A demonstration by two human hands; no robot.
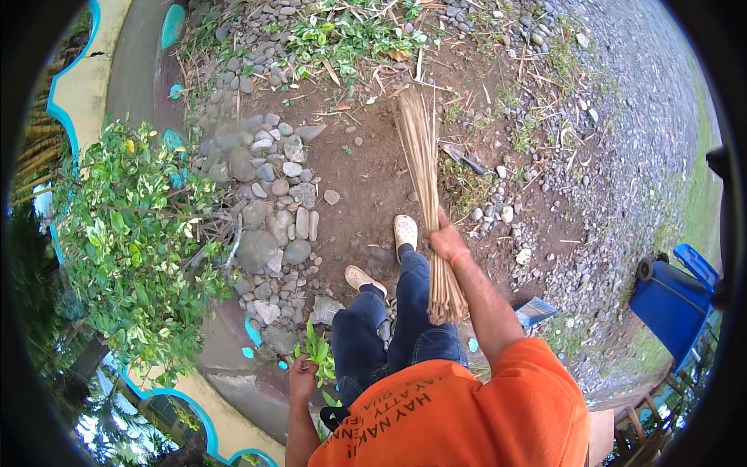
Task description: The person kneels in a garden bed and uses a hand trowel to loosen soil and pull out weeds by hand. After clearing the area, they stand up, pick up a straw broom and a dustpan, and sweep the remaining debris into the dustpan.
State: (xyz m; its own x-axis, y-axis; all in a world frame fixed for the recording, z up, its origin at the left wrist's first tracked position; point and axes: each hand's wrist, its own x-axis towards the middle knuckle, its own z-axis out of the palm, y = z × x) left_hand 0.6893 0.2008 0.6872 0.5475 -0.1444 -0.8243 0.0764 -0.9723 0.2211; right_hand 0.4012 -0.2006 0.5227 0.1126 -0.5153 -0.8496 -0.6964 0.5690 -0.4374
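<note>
My right hand [447,238] is wrapped around a stick broom [421,156], a long bundle of thin tan sticks. Its loose sweeping end fans out away from me over bare soil, slightly blurred, and the thick butt end hangs before my right thigh. An orange band circles my right wrist. Lower on the left, my left hand [303,377] is curled with its fingers drawn together beside a small green leafy plant [317,352]. What those fingers hold, if anything, I cannot make out. Just right of the broom lies a small tool with a dark handle [472,164].
Piled stones [261,241] border the soil on the left, beside a leafy bush [140,241] and a cream wall with turquoise trim [85,86]. Weeds [350,39] grow ahead. Gravel [638,117] spreads rightward, where a blue wheeled bin [671,300] and a small blue object [535,311] lie.
</note>
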